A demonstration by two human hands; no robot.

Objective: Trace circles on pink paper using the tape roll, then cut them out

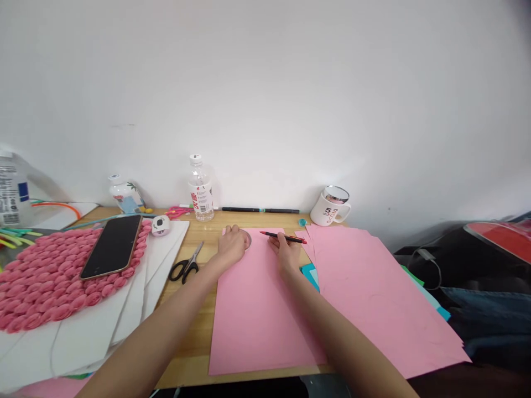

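A sheet of pink paper (253, 320) lies in front of me on the wooden table. My left hand (232, 245) is closed at the sheet's upper left, gripping a small round lid-like object (248, 240) against the paper; the fingers hide part of it. My right hand (287, 253) pinches a black and red pen (286, 237) over the sheet's upper right. The pen lies nearly level, its red tip pointing left towards the round object. Left of my left forearm are black-handled scissors (185, 265), with the blades slightly apart.
More pink sheets (381, 304) are stacked at the right, near a white mug (327, 210). Along the wall stand a clear plastic bottle (201, 190) and a white bottle (125, 194), with black markers (261, 210) lying there. A phone (112, 246) rests on pink petal-like pieces (45, 282) at the left.
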